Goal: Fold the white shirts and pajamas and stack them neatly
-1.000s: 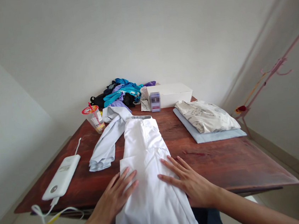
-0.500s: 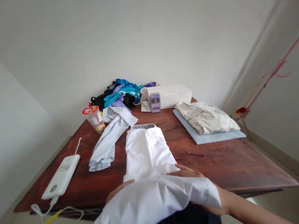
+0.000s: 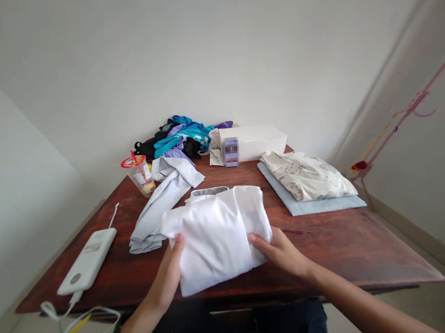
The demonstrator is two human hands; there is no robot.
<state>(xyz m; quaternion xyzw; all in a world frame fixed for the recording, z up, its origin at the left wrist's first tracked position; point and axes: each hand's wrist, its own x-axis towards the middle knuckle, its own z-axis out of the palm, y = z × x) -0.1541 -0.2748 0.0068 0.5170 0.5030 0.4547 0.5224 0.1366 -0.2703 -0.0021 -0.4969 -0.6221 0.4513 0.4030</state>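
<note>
Folded over since half a second ago: white shirt [image 3: 217, 233], now a compact bundle on the table [image 3: 334, 250]. Left hand [image 3: 168, 273] and right hand [image 3: 281, 250], my fingers clamped on its near edges. Pale blue garment [image 3: 163, 204] just beside.

Both forearms reach forward and converge, the left hand [image 3: 169, 276] with thumb up and fingers tucked out of sight, the right hand [image 3: 280, 252] likewise curled in a grip, palms facing each other.
</note>
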